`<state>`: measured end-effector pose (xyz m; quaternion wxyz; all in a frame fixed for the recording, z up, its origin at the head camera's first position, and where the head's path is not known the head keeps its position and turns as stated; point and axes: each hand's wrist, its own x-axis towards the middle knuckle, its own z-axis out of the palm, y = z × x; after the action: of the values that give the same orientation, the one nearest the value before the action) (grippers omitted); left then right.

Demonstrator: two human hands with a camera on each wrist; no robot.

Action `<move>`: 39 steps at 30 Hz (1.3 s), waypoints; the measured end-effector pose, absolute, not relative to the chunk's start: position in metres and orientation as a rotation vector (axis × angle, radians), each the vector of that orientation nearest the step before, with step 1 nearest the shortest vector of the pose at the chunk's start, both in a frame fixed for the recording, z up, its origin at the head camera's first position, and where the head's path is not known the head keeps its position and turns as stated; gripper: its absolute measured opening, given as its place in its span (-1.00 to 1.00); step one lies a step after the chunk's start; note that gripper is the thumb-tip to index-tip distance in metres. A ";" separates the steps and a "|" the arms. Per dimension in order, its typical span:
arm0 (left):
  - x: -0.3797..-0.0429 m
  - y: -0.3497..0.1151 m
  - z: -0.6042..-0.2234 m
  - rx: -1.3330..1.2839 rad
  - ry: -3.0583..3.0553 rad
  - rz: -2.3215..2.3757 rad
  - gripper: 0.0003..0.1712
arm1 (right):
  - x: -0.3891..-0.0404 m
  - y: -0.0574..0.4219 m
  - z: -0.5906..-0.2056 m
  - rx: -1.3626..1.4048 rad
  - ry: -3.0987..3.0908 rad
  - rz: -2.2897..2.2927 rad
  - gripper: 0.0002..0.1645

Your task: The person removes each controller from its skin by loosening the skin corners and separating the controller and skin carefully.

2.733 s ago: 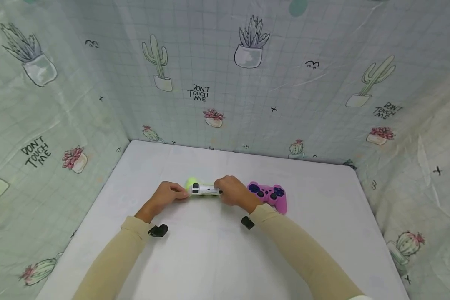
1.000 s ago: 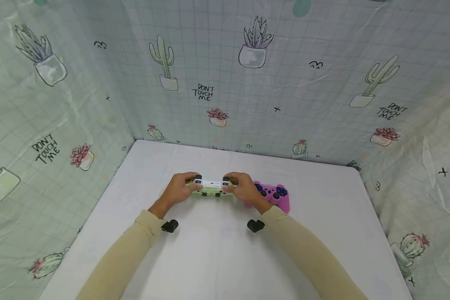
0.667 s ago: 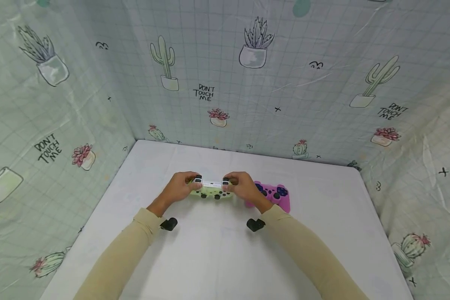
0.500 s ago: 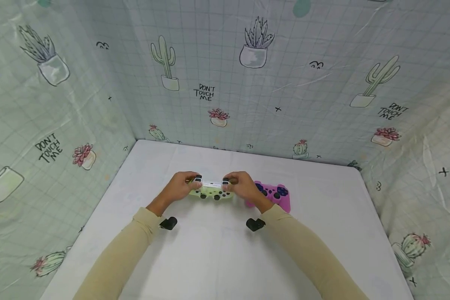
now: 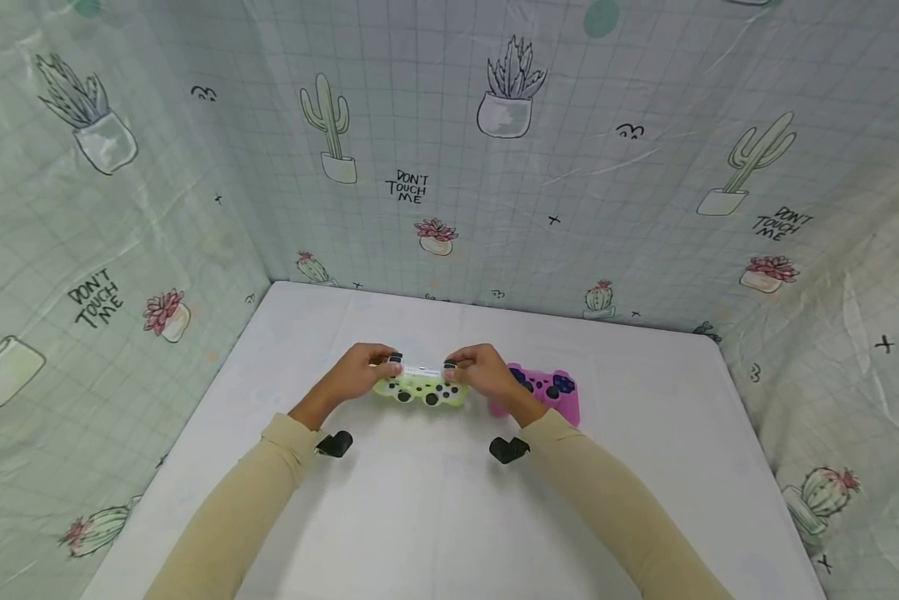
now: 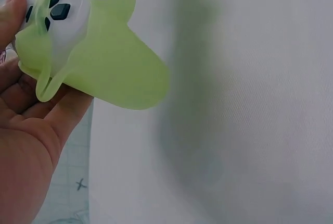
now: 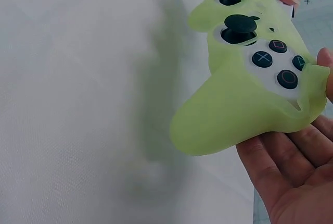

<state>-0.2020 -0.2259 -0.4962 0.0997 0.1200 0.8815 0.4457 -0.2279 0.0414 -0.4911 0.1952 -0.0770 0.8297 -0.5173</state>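
Observation:
A white game controller (image 5: 419,387) in a lime-green silicone cover is between my hands, its top edge and face showing in the head view. My left hand (image 5: 357,372) grips its left shoulder, thumb on the near side. At the right shoulder my right hand (image 5: 486,373) pinches it between thumb and fingers. Across the direction buttons (image 6: 60,11) the cover's edge lies in loose strips, as the left wrist view shows. In the right wrist view the cover (image 7: 229,104) bunches beside my right thumb, near the round face buttons (image 7: 287,79). The controller's underside is hidden.
A pink game controller (image 5: 565,400) with dark buttons lies on the white table (image 5: 434,500), partly behind my right wrist. Cactus-print cloth (image 5: 434,150) hangs behind the table and along both sides. Black wrist cameras (image 5: 507,450) stick out below my sleeves.
The covered controller has tilted so more of its face shows. Both hands have moved to its shoulders; earlier the left touched its left end and the right its right end. The pink controller stays put.

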 end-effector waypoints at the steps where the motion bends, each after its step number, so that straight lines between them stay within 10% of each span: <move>1: -0.202 -0.226 -0.496 0.343 2.609 1.312 -0.51 | -0.228 0.041 -0.491 -0.209 2.314 -1.458 -0.63; 39: -0.200 -0.217 -0.494 -0.112 2.424 1.552 -0.51 | -0.218 0.049 -0.489 -0.516 2.248 -1.477 -0.27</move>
<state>-0.2003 -0.2174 -0.4940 0.1304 -0.0386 0.8343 0.5342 -0.2178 0.0495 -0.4889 0.2001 -0.1845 0.8043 -0.5283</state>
